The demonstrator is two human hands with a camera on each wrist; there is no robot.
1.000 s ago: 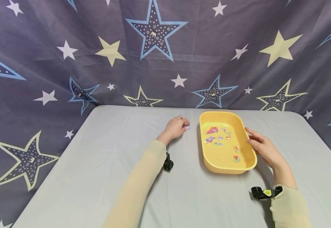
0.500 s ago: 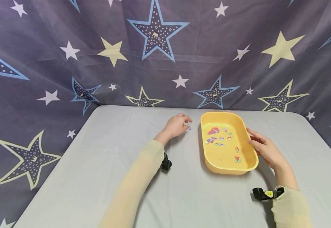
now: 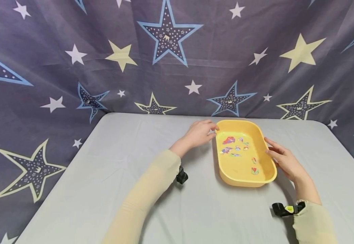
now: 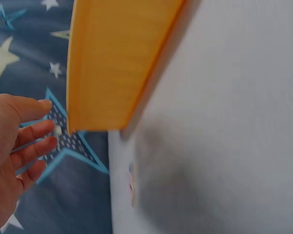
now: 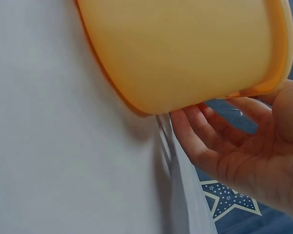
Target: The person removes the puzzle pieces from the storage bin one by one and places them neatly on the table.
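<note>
A yellow plastic basin [image 3: 238, 169] stands on the table, with several small colourful cut-out pieces [image 3: 226, 150] lying on its floor. At its far left rim is my left hand [image 3: 199, 133]; in the left wrist view its fingers are loosely bent with nothing between them. From the head view I cannot tell whether the fingertips touch the rim. A small coloured piece [image 4: 132, 185] lies on the table near that hand, hidden in the head view. My right hand [image 3: 286, 162] holds the basin's right side, thumb at the rim and fingers against the outer wall.
The table has a light grey cover [image 3: 104, 189]. Behind it hangs a dark curtain with stars [image 3: 192, 67]. A black wrist camera [image 3: 181, 175] sits on the left wrist, another camera [image 3: 282, 209] on the right.
My left hand touched the small piece on the table, lifted its fingers off it, then moved right to the basin's rim. The right hand stays at the basin.
</note>
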